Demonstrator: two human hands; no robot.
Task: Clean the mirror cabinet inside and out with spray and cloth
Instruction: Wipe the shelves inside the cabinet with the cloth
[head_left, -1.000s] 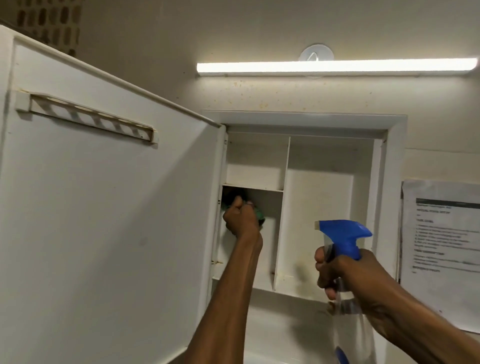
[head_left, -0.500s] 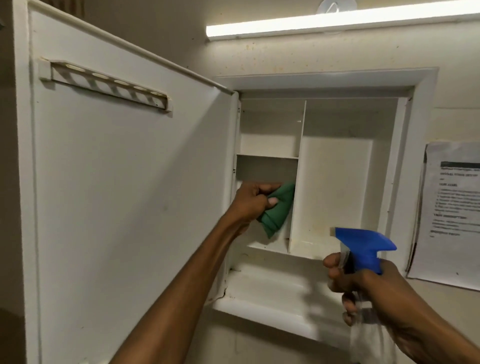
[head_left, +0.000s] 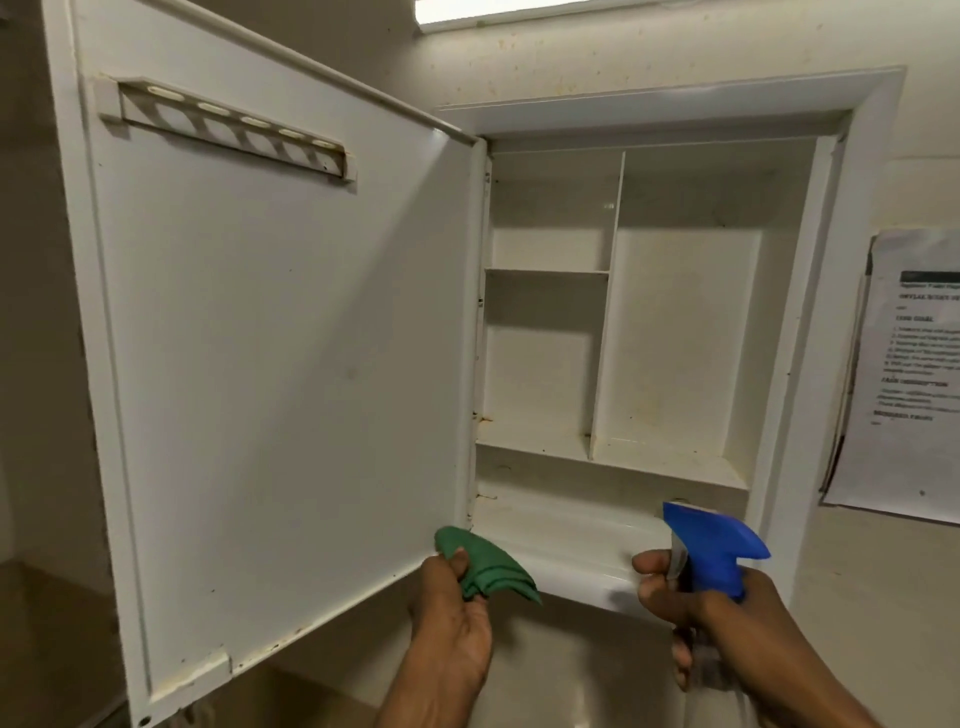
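1. Cream walls speckled with small brown spots framed the scene, with a strip light glowing at the top edge and a printed sheet hanging on the wall to the right.
2. Set into that wall, the cabinet stood wide open, its door swung out to the left with the white inner face toward the camera.
3. High on the door ran a slotted rack, sloping down to the right.
4. Inside, a divider split the space: two small compartments stacked on the left, one tall compartment on the right, a low ledge beneath. Yellowish stains marked the shelf corners.
5. Down low, the left hand pinched a bunched cloth between thumb and fingers, right at the door's lower corner, in front of the ledge.
6. The cloth pointed up and left to down and right, a loose green wedge.
7. Over on the right, the right hand was wrapped around the neck of the sprayer, a finger near the trigger.
8. The bottle stood upright, its blue nozzle aimed left toward the ledge, near the cloth but apart from it.
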